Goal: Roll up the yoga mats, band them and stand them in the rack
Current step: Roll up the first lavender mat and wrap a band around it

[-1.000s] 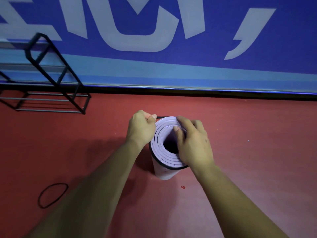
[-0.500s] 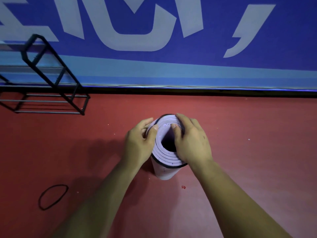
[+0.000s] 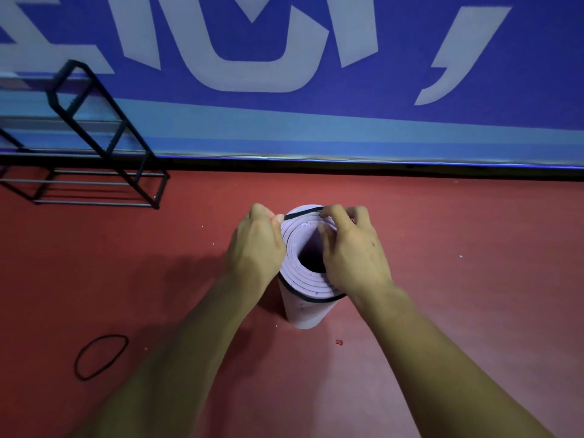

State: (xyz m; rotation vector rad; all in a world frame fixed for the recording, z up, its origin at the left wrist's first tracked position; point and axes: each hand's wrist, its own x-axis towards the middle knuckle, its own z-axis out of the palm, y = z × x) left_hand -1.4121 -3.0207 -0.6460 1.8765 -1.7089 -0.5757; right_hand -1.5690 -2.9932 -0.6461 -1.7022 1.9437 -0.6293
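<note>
1. The lilac yoga mat (image 3: 305, 314) is rolled tight and stands on end on the red floor (image 3: 458, 295), mid-scene, well right of the rack and nearer than it.
2. A black band (image 3: 311, 299) loops the mat's top end. It sits snug round the near rim, but at the far rim it runs taut and straight between the two hands, not yet down on the roll.
3. By my reading, the rolling of this mat is finished and the banding is partway through. Seating the band and carrying the mat to the rack are left.
4. The left hand (image 3: 256, 248) lies against the left side of the roll's top, thumb and forefinger clamped on the band at the far-left rim.
5. The right hand (image 3: 354, 251) drapes over the right side of the top. Its fingers curl onto the band at the far rim and its thumb lies across the spiral layers.
6. Both forearms reach in from the near edge and converge on the roll.
7. A second loose band (image 3: 101, 357) lies on the floor, near left.
8. The black wire rack (image 3: 104, 159) stands far left, at the foot of the blue banner wall (image 3: 410, 128).
</note>
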